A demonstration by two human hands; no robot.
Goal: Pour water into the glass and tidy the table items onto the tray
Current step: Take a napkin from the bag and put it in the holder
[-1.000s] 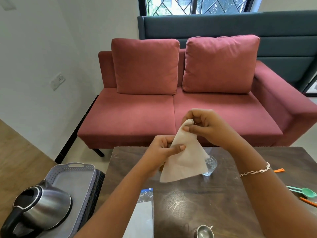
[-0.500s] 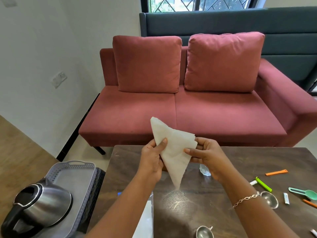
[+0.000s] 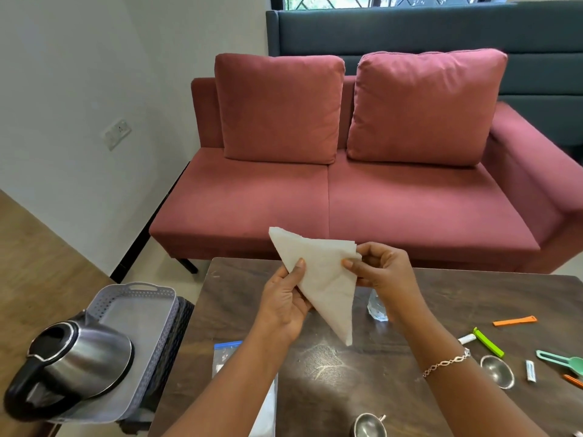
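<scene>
Two edges of a folded napkin (image 3: 325, 279) pinched by left hand (image 3: 284, 299) and right hand (image 3: 383, 272) above table (image 3: 362, 383); glass (image 3: 375, 309) beneath right wrist.

Bare forearms, no sleeves; silver chain bracelet (image 3: 446, 363) on right wrist.

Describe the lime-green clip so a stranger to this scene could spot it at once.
Find the dark table in front of the red sofa and look at its right part. The lime-green clip lies there between an orange stick and a small steel bowl. It alone is lime green; the nearby scoop is paler teal.
</scene>
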